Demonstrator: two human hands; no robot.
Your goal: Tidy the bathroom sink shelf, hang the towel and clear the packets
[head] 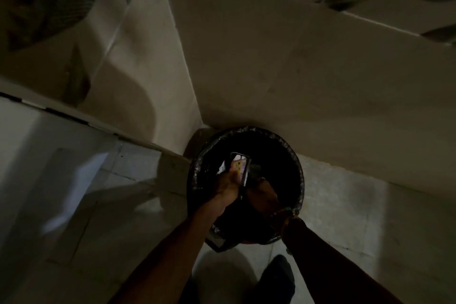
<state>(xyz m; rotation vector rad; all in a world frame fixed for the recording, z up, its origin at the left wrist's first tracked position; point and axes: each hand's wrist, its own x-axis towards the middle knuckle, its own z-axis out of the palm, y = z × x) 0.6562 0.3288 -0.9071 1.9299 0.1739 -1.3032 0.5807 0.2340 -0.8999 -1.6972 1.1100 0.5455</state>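
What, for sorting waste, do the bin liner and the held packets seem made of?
The bin liner looks like thin black plastic film: crinkled, glossy rim. The packets in the left hand seem glossy printed plastic or foil, catching light; too dim to be sure.

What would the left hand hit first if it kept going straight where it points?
Probably the black bin liner; the left hand, gripping packets, points into its dark mouth, depth unclear.
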